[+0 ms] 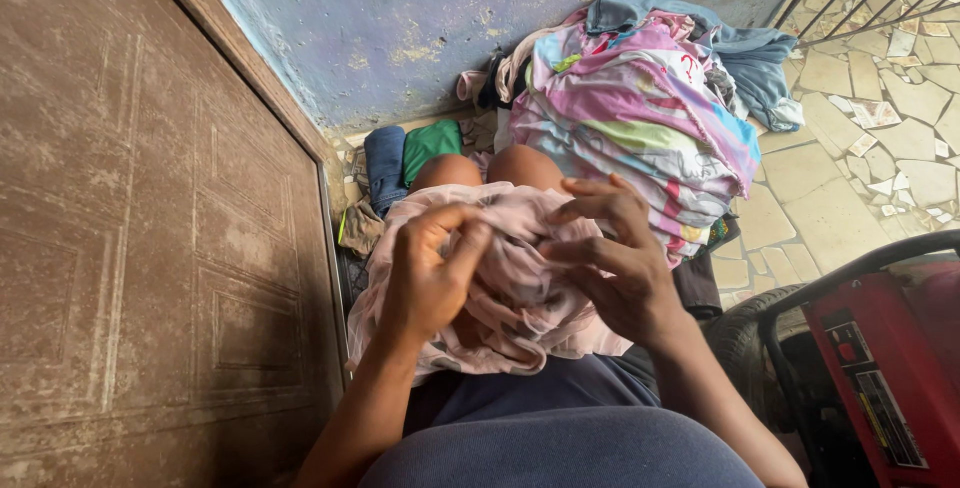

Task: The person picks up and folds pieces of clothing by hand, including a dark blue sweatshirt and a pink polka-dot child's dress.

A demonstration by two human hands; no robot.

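A crumpled pale pink garment lies bunched on my lap, over my knees. My left hand grips a fold of it on the left, fingers curled into the cloth. My right hand pinches the fabric on the right, fingers bent over the bunched middle. Both hands are close together, almost touching. Part of the garment is hidden under my hands.
A big heap of clothes with a pink, white and green striped cloth stands ahead. Folded blue and green pieces lie by the blue wall. A brown door is left, a red machine right on the stone floor.
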